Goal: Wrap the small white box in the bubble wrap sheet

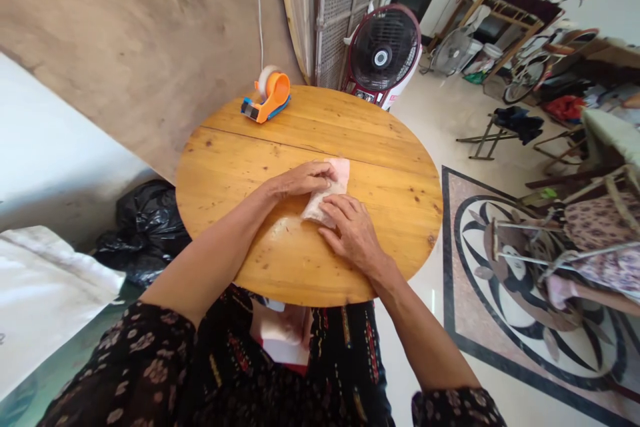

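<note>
In the head view, the left hand (306, 179) is bent over, its thumb near its fingertips, on the upper part of a pale pink wrap (314, 205); whether it pinches the wrap or only presses it, I cannot tell. The right hand (353, 230) is half open, palm down, its fingers slightly bent over the wrap's near right side and its thumb standing apart from them. The wrap lies on the table (390, 147) between the two hands, one pink end showing just beyond the left fingertips and a whiter end just left of the right fingers. What is inside it, if anything, is hidden.

Beyond the left hand and a little to its left, near the table's far edge, stands an orange tape dispenser (273, 97) with a roll on it. Well to the left of that hand, past the table edge, is a black bag (150, 220). Beyond the right hand, behind the table, is a fan (383, 50). Far to the right of the right hand are a stool (493, 133) and, nearer, a round floor pattern (475, 233), with another person's foot (561, 290) above it
</note>
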`<state>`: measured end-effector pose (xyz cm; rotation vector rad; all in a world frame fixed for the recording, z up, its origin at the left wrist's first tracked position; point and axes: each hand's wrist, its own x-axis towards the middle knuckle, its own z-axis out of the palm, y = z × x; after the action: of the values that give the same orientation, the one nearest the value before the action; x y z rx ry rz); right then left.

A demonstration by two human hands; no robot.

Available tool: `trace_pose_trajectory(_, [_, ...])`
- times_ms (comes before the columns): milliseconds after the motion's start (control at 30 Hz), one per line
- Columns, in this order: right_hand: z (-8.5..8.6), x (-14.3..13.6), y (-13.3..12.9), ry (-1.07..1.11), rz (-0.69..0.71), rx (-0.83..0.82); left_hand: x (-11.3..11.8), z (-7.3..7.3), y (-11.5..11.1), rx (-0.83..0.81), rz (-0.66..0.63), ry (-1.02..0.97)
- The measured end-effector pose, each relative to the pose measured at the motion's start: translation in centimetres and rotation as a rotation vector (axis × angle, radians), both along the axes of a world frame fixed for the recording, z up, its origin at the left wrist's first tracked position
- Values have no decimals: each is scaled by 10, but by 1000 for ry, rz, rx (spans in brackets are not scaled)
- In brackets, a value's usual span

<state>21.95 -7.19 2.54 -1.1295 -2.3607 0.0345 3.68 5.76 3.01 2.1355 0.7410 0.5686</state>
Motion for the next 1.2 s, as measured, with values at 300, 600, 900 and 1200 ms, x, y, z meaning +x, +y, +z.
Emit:
trace_pose_trajectory(300, [-3, -1, 6, 33, -16, -57, -4, 3, 1, 17, -86, 0])
trace_pose_trajectory(600, [16, 2, 17, 113, -3, -223, -5, 0, 4, 69, -176, 2])
trace_pose_trajectory(900, [30, 15, 51, 494, 52, -891, -7, 7, 1, 22, -237, -49])
trace_pose_trajectory(1200, [34, 23, 62, 376, 65, -852, -14, 12, -4, -140, -46, -22])
